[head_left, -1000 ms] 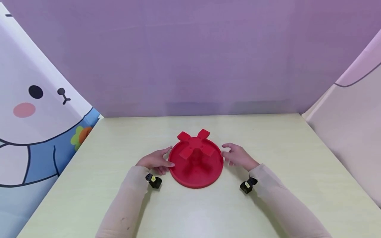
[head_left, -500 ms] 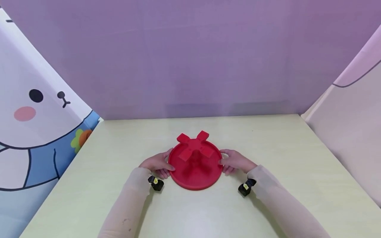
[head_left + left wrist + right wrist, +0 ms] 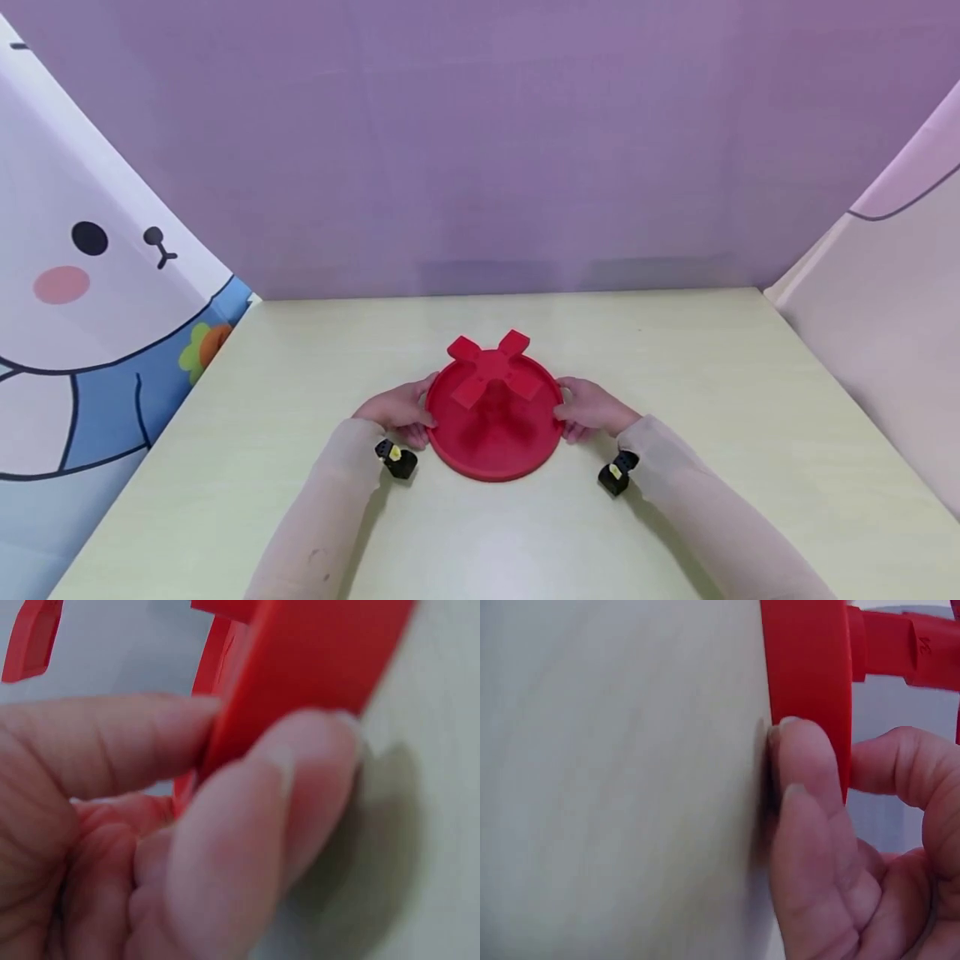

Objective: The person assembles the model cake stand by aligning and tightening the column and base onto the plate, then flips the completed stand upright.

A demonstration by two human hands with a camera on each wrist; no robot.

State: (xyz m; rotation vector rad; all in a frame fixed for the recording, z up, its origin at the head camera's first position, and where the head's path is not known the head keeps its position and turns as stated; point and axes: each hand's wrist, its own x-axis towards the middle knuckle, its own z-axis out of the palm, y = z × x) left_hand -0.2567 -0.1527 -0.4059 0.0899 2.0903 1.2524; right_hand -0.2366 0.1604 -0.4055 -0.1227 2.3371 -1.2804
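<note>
A red round base (image 3: 495, 458) with a raised rim sits in front of the person, at the middle of the table. From its centre rises a post topped by a red four-armed cross (image 3: 492, 365). At the left edge, the left hand (image 3: 396, 408) pinches the rim, thumb over the top. In the left wrist view, its fingertips (image 3: 300, 772) press the outer red wall from below. Opposite, the right hand (image 3: 595, 406) pinches the right side of the rim. The right wrist view shows its fingers (image 3: 806, 765) along the outer wall and its thumb on the inner side.
A pale wood-grain table (image 3: 495, 542) lies under everything. Behind it stands a purple backdrop (image 3: 495, 150). A cartoon-printed panel (image 3: 97, 333) flanks the left side and a whitish panel (image 3: 885, 358) the right. Small black wrist cameras (image 3: 396, 459) hang close over the table.
The right hand has come in from beside the base and now pinches its rim. The left hand's fingers have drawn in on the rim. The base has stayed nearly in place.
</note>
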